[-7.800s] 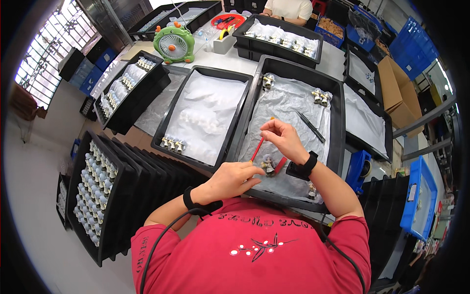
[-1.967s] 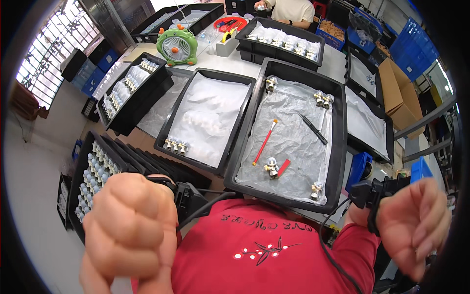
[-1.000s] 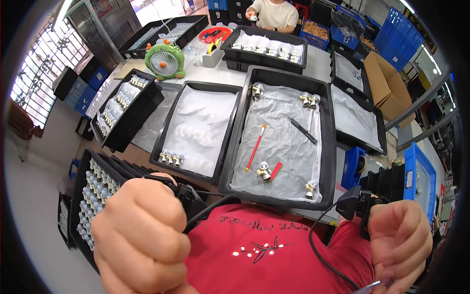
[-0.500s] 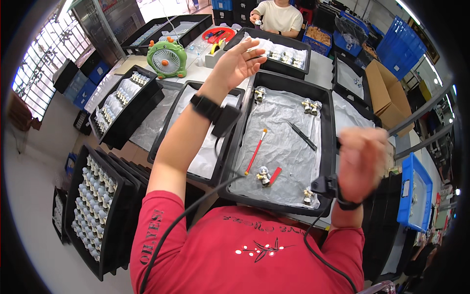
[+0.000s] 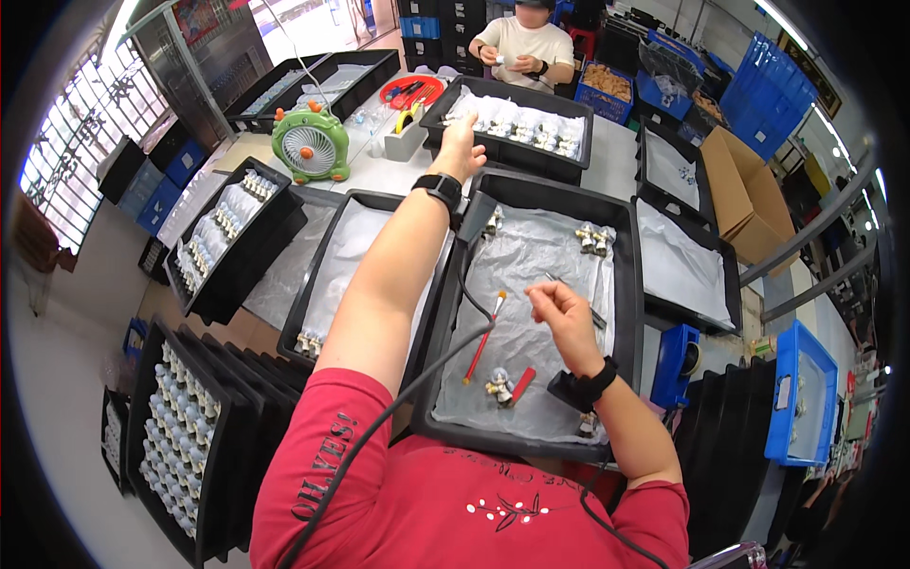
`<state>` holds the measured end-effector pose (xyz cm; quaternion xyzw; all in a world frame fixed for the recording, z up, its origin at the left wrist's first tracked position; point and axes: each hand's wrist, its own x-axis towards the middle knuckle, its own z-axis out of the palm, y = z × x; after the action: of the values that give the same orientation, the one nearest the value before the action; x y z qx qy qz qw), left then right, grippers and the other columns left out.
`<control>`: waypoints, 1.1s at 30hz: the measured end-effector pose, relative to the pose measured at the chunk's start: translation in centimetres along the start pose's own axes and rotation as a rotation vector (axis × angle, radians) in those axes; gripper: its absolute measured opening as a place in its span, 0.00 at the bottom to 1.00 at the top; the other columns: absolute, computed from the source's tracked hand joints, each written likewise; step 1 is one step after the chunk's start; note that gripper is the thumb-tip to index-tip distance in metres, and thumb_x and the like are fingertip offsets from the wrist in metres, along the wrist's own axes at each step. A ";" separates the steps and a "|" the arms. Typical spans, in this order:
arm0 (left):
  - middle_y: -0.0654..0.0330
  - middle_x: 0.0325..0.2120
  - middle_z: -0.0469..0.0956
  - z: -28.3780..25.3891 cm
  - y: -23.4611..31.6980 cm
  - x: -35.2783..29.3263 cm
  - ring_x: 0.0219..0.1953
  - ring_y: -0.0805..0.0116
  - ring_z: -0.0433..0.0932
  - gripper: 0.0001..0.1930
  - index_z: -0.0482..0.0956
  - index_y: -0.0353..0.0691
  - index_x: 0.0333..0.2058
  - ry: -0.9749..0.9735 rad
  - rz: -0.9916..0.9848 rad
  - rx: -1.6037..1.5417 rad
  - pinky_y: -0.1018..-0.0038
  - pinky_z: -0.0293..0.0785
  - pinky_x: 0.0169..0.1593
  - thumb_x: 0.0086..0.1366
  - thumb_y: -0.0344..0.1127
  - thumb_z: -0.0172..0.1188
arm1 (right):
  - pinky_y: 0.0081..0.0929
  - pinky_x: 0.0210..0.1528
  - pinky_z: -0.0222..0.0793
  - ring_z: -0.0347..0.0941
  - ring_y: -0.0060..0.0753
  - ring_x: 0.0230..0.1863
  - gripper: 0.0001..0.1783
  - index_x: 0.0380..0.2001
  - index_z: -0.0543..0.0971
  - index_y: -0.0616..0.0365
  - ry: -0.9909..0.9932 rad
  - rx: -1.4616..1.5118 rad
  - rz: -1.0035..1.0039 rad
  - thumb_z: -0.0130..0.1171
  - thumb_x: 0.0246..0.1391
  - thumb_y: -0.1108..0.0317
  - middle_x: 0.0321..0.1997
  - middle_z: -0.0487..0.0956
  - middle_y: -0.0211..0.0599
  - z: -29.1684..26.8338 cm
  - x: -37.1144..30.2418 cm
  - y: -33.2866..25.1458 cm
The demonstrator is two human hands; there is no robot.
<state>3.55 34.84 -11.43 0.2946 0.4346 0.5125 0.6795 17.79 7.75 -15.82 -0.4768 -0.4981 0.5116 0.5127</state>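
The left hand (image 5: 459, 155) is at the far tray's (image 5: 540, 161) near left corner, thumb apart from the fingers. In the near tray (image 5: 627, 313), the brush (image 5: 484, 336) lies toward the left edge; the figure (image 5: 499, 387) and red strip (image 5: 522, 387) lie near the near edge. Further right, the right hand (image 5: 567, 321) curls, thumb meeting fingertips (pinching anything? cannot tell).

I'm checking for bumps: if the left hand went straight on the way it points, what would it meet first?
Probably the far black tray of figurines; the left hand overlaps its left end in the picture, but depth, and so touching, is unclear.
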 end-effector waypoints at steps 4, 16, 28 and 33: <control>0.45 0.62 0.45 1.1 -0.4 0.9 0.60 0.36 0.52 0.42 0.44 0.40 0.63 -0.071 0.029 -0.015 0.48 0.50 0.61 0.59 0.49 0.57 | 0.12 0.31 0.64 0.67 0.11 0.27 0.09 0.35 0.77 0.62 -0.007 -0.033 -0.028 0.54 0.57 0.67 0.26 0.75 0.23 -0.1 0.1 -0.4; 0.46 0.57 0.52 2.5 -3.2 3.5 0.58 0.37 0.57 0.39 0.49 0.39 0.61 -0.030 -0.021 -0.082 0.49 0.55 0.59 0.57 0.47 0.59 | 0.11 0.28 0.62 0.68 0.11 0.26 0.08 0.34 0.78 0.61 0.025 -0.104 0.028 0.54 0.56 0.68 0.23 0.75 0.23 -0.2 0.4 0.1; 0.54 0.54 0.62 4.1 -3.6 8.7 0.46 0.52 0.68 0.42 0.46 0.48 0.63 -0.004 0.139 -0.013 0.62 0.65 0.44 0.53 0.36 0.61 | 0.11 0.28 0.62 0.68 0.11 0.25 0.08 0.34 0.78 0.62 0.044 -0.117 0.027 0.55 0.55 0.69 0.23 0.75 0.23 -0.3 0.4 0.0; 0.54 0.49 0.64 3.9 -3.8 12.2 0.40 0.57 0.68 0.39 0.46 0.49 0.63 0.017 0.194 -0.045 0.66 0.67 0.41 0.56 0.34 0.57 | 0.13 0.29 0.64 0.69 0.12 0.26 0.08 0.33 0.78 0.62 0.038 -0.139 0.033 0.55 0.55 0.69 0.23 0.76 0.24 0.1 0.3 -0.1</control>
<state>9.89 45.52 -16.43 0.3156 0.3980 0.5879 0.6296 17.74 8.00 -15.73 -0.5292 -0.5143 0.4751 0.4793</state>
